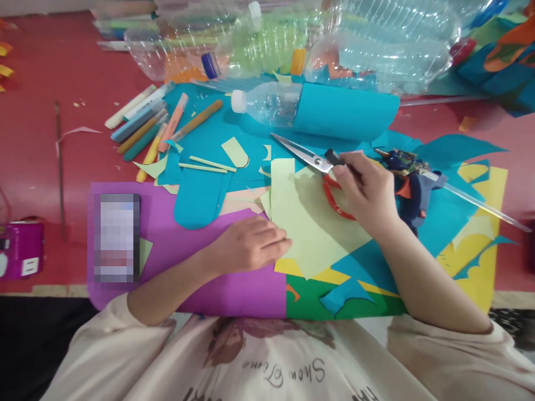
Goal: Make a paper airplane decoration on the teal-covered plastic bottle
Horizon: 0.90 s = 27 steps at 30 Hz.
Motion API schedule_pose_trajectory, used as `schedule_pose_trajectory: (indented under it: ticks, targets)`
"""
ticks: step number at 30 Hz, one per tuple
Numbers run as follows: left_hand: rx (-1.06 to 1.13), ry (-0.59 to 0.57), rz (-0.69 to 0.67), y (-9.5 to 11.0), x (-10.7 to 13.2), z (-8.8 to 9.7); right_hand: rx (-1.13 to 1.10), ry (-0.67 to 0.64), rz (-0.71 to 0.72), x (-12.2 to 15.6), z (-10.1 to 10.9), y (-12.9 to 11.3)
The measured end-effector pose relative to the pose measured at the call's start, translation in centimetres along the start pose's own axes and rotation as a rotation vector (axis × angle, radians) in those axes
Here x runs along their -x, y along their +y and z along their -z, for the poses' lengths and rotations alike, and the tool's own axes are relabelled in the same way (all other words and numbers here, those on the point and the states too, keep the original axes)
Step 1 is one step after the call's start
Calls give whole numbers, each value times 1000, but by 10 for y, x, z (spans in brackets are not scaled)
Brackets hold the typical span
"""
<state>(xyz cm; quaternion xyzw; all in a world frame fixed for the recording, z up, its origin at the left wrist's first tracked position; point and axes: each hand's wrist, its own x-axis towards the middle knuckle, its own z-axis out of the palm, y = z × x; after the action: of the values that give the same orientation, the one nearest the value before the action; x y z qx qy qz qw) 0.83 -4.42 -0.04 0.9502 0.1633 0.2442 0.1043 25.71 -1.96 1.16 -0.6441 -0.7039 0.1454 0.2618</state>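
My right hand [368, 195] is closed round a marker [333, 156], whose black end pokes out between thumb and fingers. Just under it lie scissors [309, 158] with red handles, blades pointing to the far left. They rest partly on a pale green paper sheet [311, 223]. My left hand [259, 245] lies palm down, fingers loosely stretched toward that sheet's left edge, with nothing visible in it. Beneath it is a purple sheet [234, 295]. Blue rounded cut-outs [196, 206] and thin pale green strips [209, 165] lie beyond my left hand.
A clear bottle [271, 104] wrapped in blue paper [346, 111] lies beyond the scissors, with more plastic bottles [376, 50] behind. Markers [142, 122] sit far left, a phone [117, 239] near left. Right of my right hand is a glue gun [418, 195] with a glue stick.
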Motion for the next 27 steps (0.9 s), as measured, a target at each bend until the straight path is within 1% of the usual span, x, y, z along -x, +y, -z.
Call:
schedule_pose_trajectory:
  ticks: [2,5,7,10,12,14,16,19,21,23,26,27]
  targets:
    - [28,-25,-34,5,-1,-2,16,-13,15,1,1,0]
    - [53,-50,-22,8,-3,-5,19,-77,21,2,3,1]
    - [88,-35,-8,6,-3,-6,18,-101,20,2,4,1]
    - [103,3,79,1,-2,-5,51,-105,28,2,2,3]
    - [47,42,199,-3,-1,-3,104,-98,46,2,0,4]
    - [-28,81,342,-7,1,-3,168,-96,98,3,-3,4]
    - [-69,88,448,-9,3,-5,224,-111,189,5,-4,4]
    - [-66,13,483,-13,6,-10,270,-139,350,7,-6,3]
    - [-38,-41,498,-15,7,-14,257,-128,413,5,-5,3]
    - [3,-35,521,-17,8,-16,225,-90,396,0,-1,2]
    - [82,66,541,-19,6,-11,243,1,289,-19,10,1]
    - [120,101,557,-19,5,-8,272,29,273,-28,13,2]
